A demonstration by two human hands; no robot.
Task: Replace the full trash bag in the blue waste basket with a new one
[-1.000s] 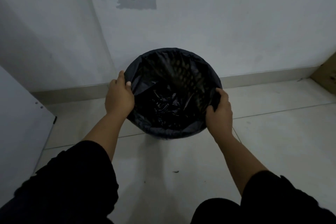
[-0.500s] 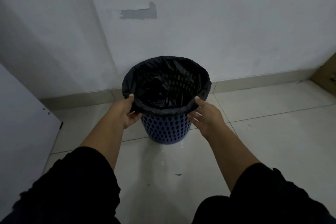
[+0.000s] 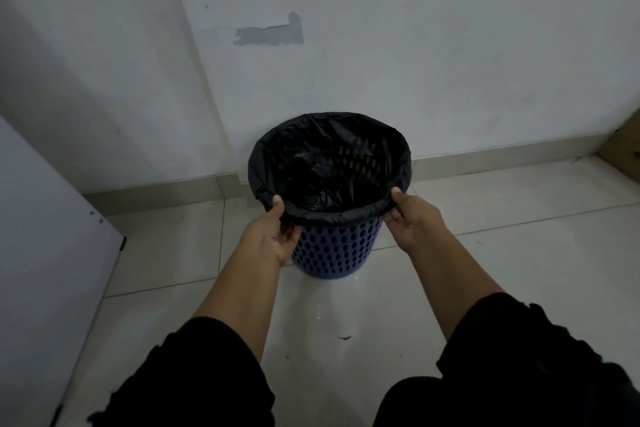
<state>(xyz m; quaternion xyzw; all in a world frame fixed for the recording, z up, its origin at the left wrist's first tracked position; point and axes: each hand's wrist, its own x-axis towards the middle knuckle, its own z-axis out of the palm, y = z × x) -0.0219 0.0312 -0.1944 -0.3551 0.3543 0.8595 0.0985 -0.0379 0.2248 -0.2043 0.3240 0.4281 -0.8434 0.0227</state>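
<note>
Standing on floor tiles (image 3: 519, 288) beside the wall's skirting: blue perforated waste basket (image 3: 332, 253), black trash bag (image 3: 332, 163) folded over its rim. Left hand (image 3: 273, 236) and right hand (image 3: 412, 222) pinch the near rim fold, thumbs on top. Half a second ago fingers were looser beneath.

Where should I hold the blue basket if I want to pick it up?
Probably at the rim, one hand on each side, as the left hand and right hand sit now. The blue waste basket narrows downward, so its wall could slip. The folded-over black trash bag looks slick, so hook your fingers under the lip.
</note>
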